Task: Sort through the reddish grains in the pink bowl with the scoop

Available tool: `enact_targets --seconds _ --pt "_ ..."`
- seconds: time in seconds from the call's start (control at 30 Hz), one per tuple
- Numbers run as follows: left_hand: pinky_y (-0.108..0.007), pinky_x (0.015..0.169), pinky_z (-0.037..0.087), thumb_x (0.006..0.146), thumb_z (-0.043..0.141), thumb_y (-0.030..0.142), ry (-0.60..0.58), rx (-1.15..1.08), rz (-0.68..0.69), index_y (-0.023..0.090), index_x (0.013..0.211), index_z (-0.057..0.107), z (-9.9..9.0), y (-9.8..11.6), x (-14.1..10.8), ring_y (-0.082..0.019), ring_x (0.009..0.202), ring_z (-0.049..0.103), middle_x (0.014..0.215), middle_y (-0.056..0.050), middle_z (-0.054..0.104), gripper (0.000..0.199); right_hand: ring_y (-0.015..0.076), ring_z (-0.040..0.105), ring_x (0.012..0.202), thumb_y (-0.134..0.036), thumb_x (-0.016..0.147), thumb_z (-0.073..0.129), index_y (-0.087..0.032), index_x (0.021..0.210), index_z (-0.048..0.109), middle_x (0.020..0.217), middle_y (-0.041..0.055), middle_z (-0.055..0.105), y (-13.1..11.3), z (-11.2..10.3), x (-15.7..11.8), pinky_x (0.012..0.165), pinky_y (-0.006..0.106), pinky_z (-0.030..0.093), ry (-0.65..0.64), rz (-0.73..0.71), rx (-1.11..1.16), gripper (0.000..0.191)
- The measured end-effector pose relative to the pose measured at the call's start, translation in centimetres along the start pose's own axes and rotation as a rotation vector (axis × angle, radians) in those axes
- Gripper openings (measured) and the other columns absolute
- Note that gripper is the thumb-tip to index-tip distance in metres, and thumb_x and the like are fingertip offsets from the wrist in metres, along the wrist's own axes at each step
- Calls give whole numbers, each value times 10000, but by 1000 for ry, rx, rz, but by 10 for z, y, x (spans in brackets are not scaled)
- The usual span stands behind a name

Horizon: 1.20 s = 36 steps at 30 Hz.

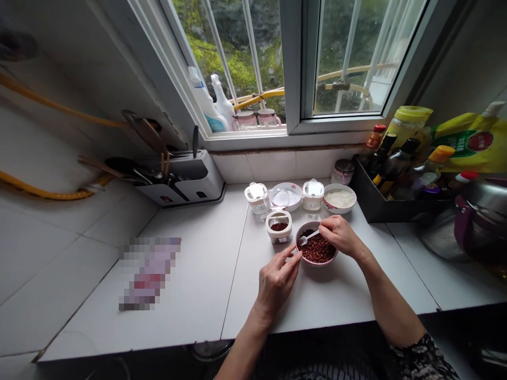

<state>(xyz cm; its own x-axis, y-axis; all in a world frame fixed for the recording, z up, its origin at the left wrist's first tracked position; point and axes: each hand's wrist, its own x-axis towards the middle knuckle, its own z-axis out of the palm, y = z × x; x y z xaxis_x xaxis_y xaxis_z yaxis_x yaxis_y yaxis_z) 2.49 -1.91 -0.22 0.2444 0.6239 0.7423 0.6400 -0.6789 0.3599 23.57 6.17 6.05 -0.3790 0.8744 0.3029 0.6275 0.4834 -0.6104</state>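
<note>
Head view: lidded container (312, 202) behind bowl (318, 264)

Left grip (278, 275) half-curled, right grip (339, 236) pinched, forearms (246, 338) bare

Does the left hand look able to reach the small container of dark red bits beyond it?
Probably yes: the left hand is close to the small container, with only counter visible between them.

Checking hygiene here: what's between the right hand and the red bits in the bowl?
The head view shows a white spoon, held by the right hand, its scoop at the bits.
</note>
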Motion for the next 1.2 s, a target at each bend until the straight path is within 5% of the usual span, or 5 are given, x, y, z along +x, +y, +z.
enact_targets --seconds 0.27,0.57,0.83,1.0,1.2 --pt "-277 784 609 949 545 107 -5 -2 -8 218 1202 663 1 -1 -2 -180 925 722 1209 -130 691 300 105 334 512 -265 819 431 -216 507 278 470 -38 349 1 -6 0 558 273 282 12 37 50 351" --pt "-286 799 607 961 532 116 0 2 -4 211 1190 663 0 1 1 -187 957 718 1200 -127 695 281 114 467 466 -300 788 474 -206 505 444 465 -15 538 2 -7 -2 492 240 351 -43 271 338 299" --pt "-277 789 608 954 539 111 3 7 1 200 1165 671 1 1 0 -190 959 717 1202 -125 693 264 133 502 483 -325 793 497 -205 499 508 460 9 573 3 -5 5 545 264 405 96 269 437 318" --pt "-283 804 604 959 532 116 11 0 -5 194 1172 668 2 1 -1 -193 981 712 1193 -132 694 264 142 526 526 -343 903 455 -216 570 481 523 6 584 -15 9 10 600 280 435 259 137 297 357" --pt "-284 796 603 959 532 117 21 14 4 188 1155 677 3 1 0 -195 965 712 1183 -130 699 254 152 556 635 -204 945 450 -208 700 525 655 3 618 -39 23 11 944 389 399 316 -341 -199 256"
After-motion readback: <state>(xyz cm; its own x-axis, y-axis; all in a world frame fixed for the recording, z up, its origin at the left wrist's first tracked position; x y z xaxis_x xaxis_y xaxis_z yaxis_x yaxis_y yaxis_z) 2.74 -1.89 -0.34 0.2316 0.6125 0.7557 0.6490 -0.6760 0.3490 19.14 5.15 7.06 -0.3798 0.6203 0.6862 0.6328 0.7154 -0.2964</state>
